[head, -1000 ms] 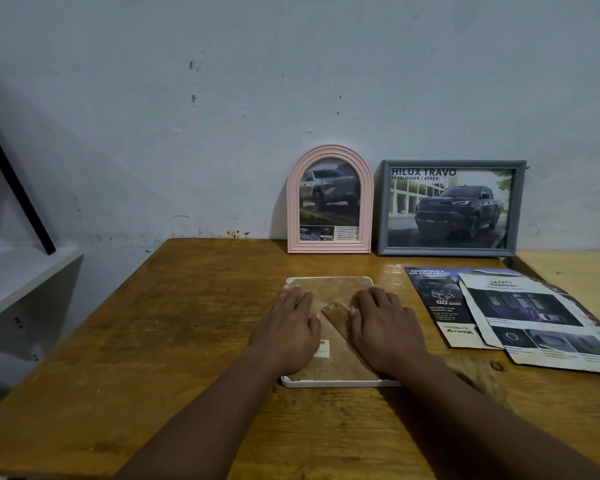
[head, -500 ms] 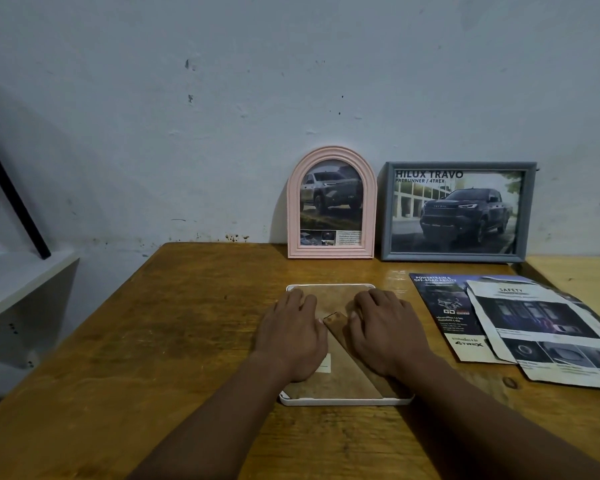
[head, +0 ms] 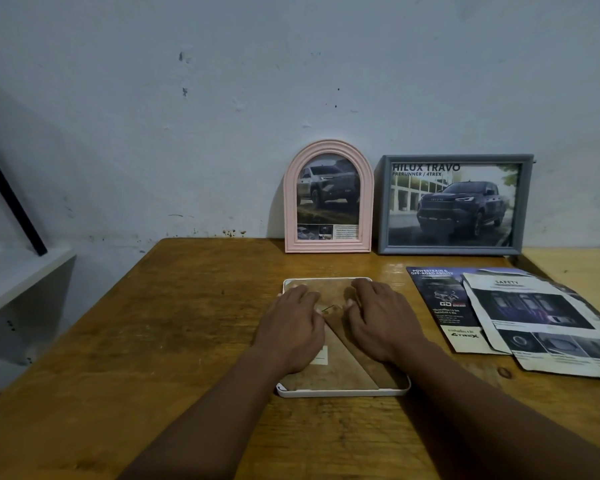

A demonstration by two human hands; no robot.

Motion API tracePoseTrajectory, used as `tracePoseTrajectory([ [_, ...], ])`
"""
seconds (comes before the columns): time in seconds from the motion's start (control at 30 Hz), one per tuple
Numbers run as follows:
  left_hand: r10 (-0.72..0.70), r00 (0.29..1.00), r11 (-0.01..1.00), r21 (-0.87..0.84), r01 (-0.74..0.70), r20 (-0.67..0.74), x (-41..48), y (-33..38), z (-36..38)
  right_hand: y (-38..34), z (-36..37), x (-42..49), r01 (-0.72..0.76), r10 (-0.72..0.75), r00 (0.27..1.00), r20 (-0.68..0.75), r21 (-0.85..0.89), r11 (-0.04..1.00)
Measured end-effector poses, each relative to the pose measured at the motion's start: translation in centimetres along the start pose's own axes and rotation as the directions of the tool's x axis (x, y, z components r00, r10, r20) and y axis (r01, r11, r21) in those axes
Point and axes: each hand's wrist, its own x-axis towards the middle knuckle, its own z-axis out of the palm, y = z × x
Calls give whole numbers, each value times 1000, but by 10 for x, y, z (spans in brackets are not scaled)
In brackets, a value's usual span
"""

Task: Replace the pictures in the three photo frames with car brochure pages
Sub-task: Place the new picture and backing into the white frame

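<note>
The scratched brown wooden worktop [head: 174, 341] fills the lower half of the frame, and along its far edge, just above centre, a grey rectangular frame [head: 455, 250] and a pink arched frame [head: 328, 247] lean on the wall, each already showing a truck page. At lower centre the third, a white rounded-corner frame [head: 343, 392], lies face down with its brown fibreboard backing [head: 329, 375] up, the fold-out stand running diagonally across it. Two loose car brochure pages [head: 534, 317] sit overlapping at the right, near but not touching it. The left hand [head: 291, 327] and right hand [head: 381, 323] rest flat on the backing, fingers [head: 300, 294] loosely spread and pressing down towards the far end, gripping nothing. Whether a page is already inside cannot be seen. The main risk is uneven pressure: pushing one corner could seat the backing crooked, crease any sheet beneath, or slide the light frame across the smooth wood. A hard push near the stand's hinge could bend it.
</note>
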Motion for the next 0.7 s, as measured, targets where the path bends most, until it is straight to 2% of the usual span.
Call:
tracePoseTrajectory([
  [0.13,-26,997,999,29,28,-75,-4,4,1,-2,-2,-8,-69,56,989,-136,-90,994],
  [0.23,-34,989,997,59,43,-146,-6,6,0,-4,-2,-10,-99,82,989,-125,-140,985],
  [0.37,-9,992,994,102,23,-129,-3,4,-1,-4,-2,-9,-108,87,989,-123,-171,979],
  [0.47,-2,996,996,87,10,-90,0,1,-4,-4,-2,-8,-196,171,975,-142,-185,963],
  [0.6,-2,999,999,-48,0,-45,-9,-4,1,-6,-4,-7,-252,241,965,-104,-112,961],
  [0.7,20,997,998,-52,-24,-73,-12,-3,4,-2,-8,-10,-274,294,950,-107,168,947],
])
